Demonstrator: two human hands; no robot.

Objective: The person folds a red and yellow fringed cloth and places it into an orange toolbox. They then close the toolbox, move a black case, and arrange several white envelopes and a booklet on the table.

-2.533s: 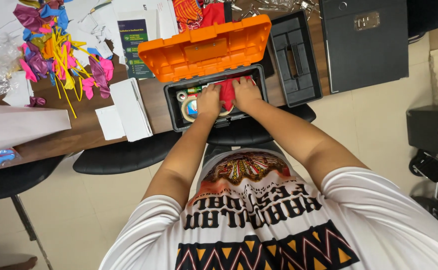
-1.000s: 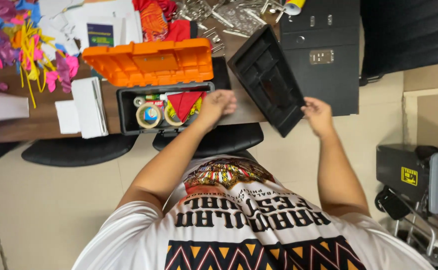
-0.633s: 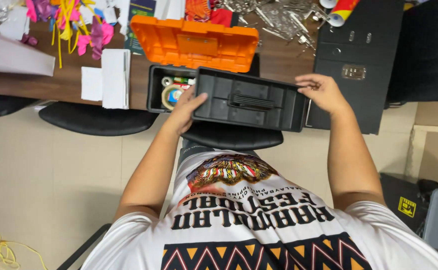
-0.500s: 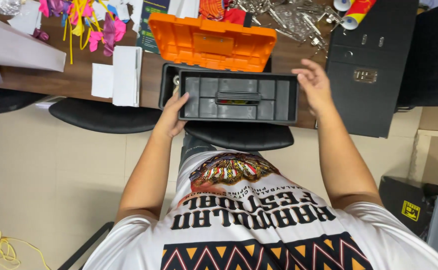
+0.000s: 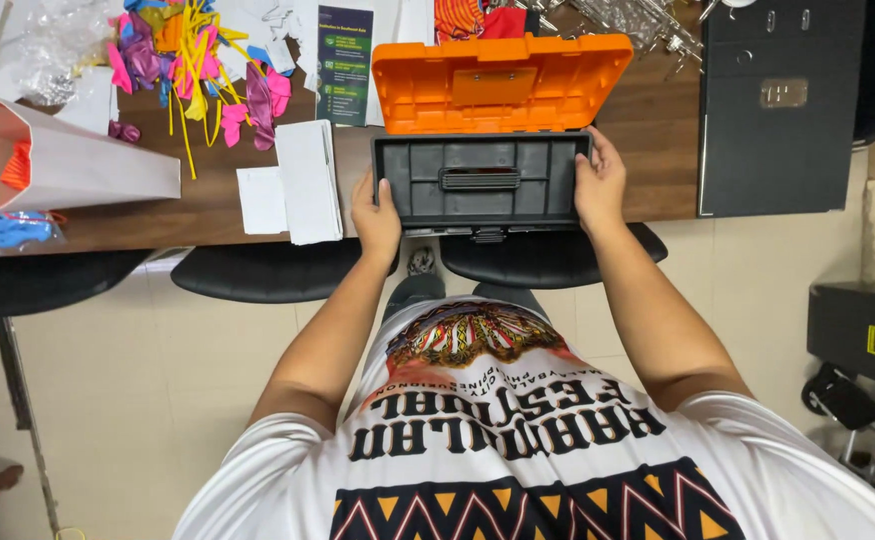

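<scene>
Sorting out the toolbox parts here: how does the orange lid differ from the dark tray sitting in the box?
The lid is bright orange; the tray is dark grey. The lid stands swung open, untouched; the tray lies flat in the box with the left hand and right hand at its ends. The tray has a central carry handle and compartments; the lid shows a ribbed underside. Both are long plastic rectangles of similar width.

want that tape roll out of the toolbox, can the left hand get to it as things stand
Probably not. The grey tray sits across the whole toolbox opening, so nothing beneath it shows. The left hand and right hand grip the tray's two ends; the tray would have to come out first.
</scene>
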